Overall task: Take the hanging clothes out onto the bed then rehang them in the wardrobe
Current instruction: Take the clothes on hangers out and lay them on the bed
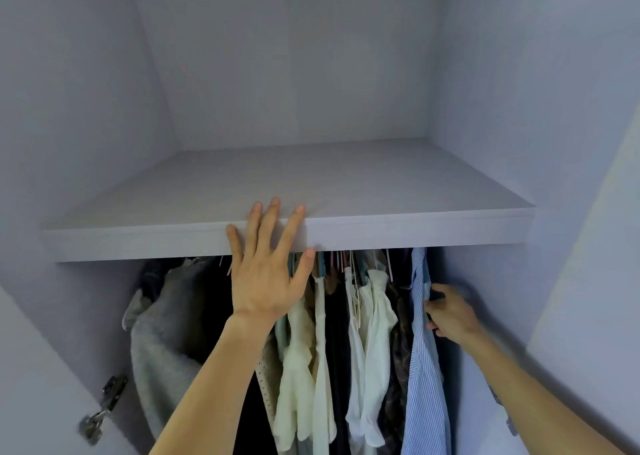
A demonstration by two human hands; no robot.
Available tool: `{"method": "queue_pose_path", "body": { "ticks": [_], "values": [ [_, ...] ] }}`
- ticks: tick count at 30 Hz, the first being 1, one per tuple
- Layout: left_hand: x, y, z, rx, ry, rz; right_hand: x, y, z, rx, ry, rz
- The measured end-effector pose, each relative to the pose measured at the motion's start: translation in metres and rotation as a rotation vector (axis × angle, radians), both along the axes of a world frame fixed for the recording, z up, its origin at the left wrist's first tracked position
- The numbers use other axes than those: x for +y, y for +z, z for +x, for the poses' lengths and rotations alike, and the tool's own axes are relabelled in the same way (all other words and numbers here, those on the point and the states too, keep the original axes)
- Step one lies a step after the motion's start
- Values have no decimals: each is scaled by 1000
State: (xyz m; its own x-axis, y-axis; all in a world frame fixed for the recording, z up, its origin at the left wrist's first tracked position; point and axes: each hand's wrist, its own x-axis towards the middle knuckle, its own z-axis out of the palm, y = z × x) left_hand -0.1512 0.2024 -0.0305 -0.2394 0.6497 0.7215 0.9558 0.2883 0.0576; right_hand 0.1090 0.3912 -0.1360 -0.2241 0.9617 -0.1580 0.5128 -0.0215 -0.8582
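Clothes on hangers (349,337) are still in the wardrobe, packed under and to the right of the left hand (266,274); none has come out toward the bed, so the task looks barely begun.

That left hand is released. Its fingers are straight and spread, with the tips over the front edge of the pale grey laminate shelf board (398,191) and the palm in front of the hanger tops. It holds nothing, and I judge it is there for bracing or balance.

The right hand (450,312) sits at the far right end of the row, touching the edge of the blue-and-white striped cotton shirt (424,385). Motion blur smears its fingers, so I cannot tell whether they have closed on the cloth. Starting from the end garment would make sense, since the row is crowded and the outermost hanger should lift off most easily.

Between the two hands hang cream gathered blouses (375,333) and dark garments, with thin pink hanger hooks (341,259) running up behind the shelf edge. The rail itself is hidden. A fuzzy grey knit top (162,333) hangs left of the left hand.

The wardrobe's inner walls (519,108) match the shelf's pale grey. A metal door hinge (100,409) shows well below the left hand, at the left. The bed is not in view.
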Motion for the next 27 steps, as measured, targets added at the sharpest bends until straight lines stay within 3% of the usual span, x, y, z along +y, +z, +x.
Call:
{"method": "queue_pose_path", "body": {
  "ticks": [4, 9, 15, 22, 27],
  "values": [
    [16, -9, -6, 41, 14, 98, 10, 1, -12, -41, 59, 19],
    [23, -13, -9, 80, 24, 123, 28, 4, -13, 89, -16, -171],
    [20, -8, -15, 79, 55, 23, 18, 19, -11, 300, -112, -106],
    [11, -3, -9, 31, 54, -66, -19, 43, 9, 387, -108, -56],
    [-5, 12, -3, 9, 26, -166, -81, 28, 30, 348, -65, -26]
  ]
}}
